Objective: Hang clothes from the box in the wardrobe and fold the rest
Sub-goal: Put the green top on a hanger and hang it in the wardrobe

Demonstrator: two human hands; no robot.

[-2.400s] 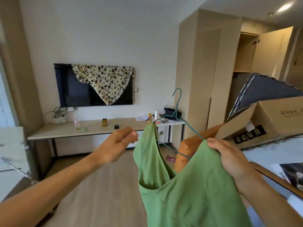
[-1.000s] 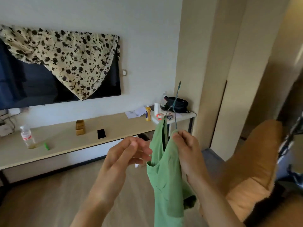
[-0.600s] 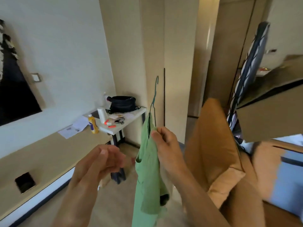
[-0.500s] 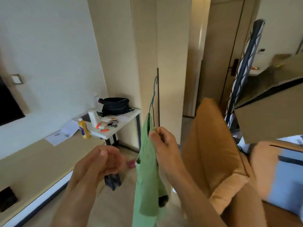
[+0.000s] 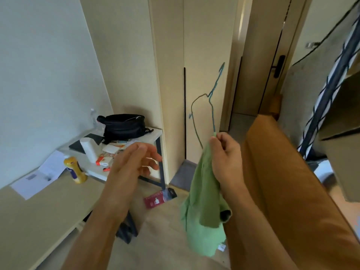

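Swung away from the TV wall, the view now faces tall cabinet doors; the hanger (image 5: 211, 106) now rises bare above the right hand (image 5: 226, 154), which pinches it together with the green garment (image 5: 202, 201) bunched below. Beside it, the left hand (image 5: 134, 162) hovers relaxed, holding nothing. Judged risk: the cloth slips off the tilted thin wire

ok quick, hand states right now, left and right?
Left hand: open, holding nothing.
Right hand: closed, pinching the green top and the wire hanger together.
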